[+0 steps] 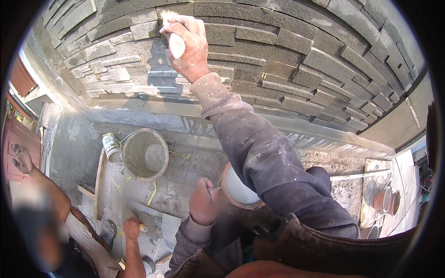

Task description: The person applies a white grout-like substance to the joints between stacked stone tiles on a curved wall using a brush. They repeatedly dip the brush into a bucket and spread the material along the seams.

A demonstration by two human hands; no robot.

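My right hand is raised to the stone-clad wall, its fingers wrapped round a brush. The brush has a rounded white handle end and pale bristles, which touch the stones near the top of the view. Low in the middle, my left hand is closed in a fist at the side of an orange-brown bucket. It appears to grip the bucket's thin wire handle. Whitish liquid fills the bucket, and my right sleeve hides part of it.
A large grey mortar tub stands left of centre beside a white can. At the lower left a co-worker's hand holds a small-handled tool over grey slabs. Orange pots lie at the right on a board. A ledge runs below the wall.
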